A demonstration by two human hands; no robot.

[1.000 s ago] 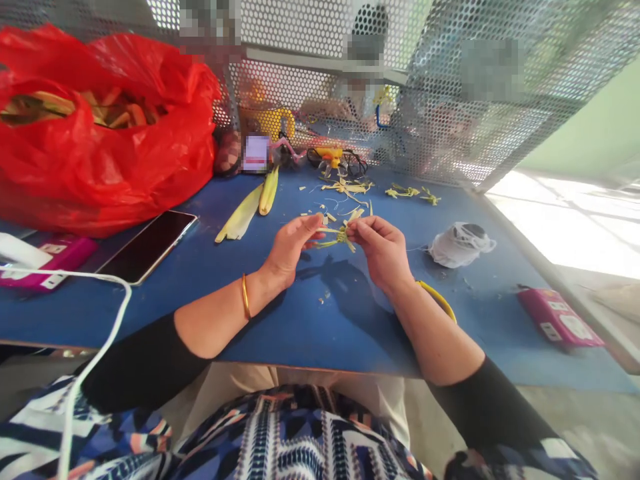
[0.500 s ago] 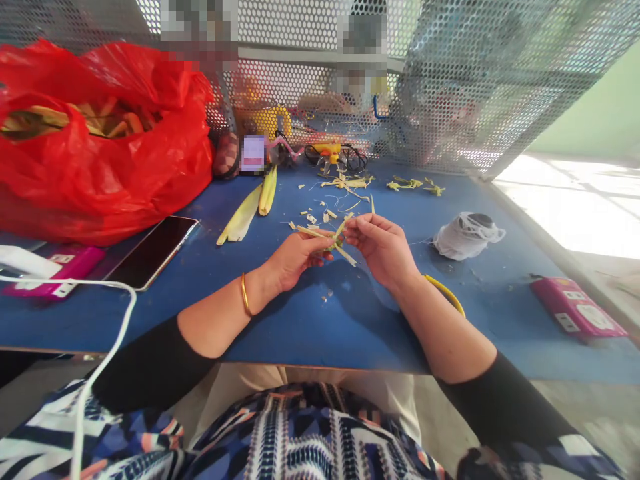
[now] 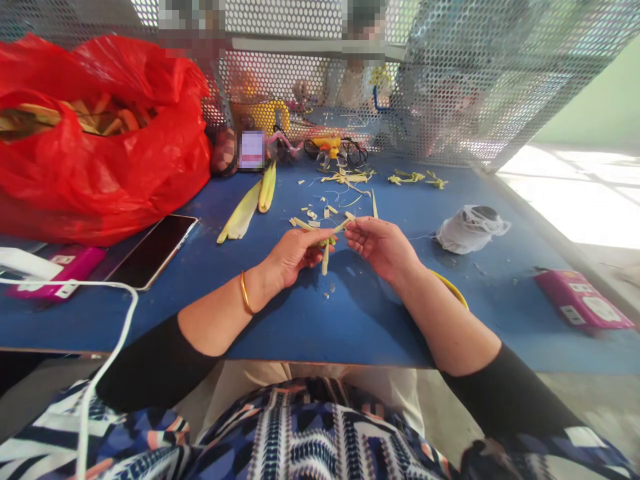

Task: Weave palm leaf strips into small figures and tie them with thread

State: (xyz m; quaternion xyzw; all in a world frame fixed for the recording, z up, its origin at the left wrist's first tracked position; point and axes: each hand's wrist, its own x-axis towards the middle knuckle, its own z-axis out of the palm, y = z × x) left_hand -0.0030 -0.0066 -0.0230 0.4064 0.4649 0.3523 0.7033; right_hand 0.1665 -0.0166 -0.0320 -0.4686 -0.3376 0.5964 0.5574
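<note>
Over the middle of the blue table, my left hand (image 3: 295, 257) pinches a small knot of pale green-yellow husk strips (image 3: 325, 260), one strip pointing down toward me. My right hand (image 3: 383, 247) is closed, its thumb and fingertips gripping the end of another strip from the same knot. Just beyond my hands lie small husk scraps (image 3: 313, 215) and loose threads. Two larger husk pieces (image 3: 243, 213) rest farther left. Several thin strips (image 3: 347, 177) are heaped toward the back, with finished-looking knotted pieces (image 3: 407, 178) to their right.
A red plastic bag (image 3: 150, 180) of husks fills the back left, near a phone (image 3: 153, 252). Right of my hands stands a plastic-wrapped spool (image 3: 467, 230). A yellow curved handle (image 3: 453, 290) shows beside my right forearm; a pink packet (image 3: 583, 299) lies farther right. Perforated metal panels (image 3: 310, 73) border the back.
The knot has turned in my left hand, so a strip now hangs toward me. My right hand has shifted slightly and pinches a strip at its tip.
</note>
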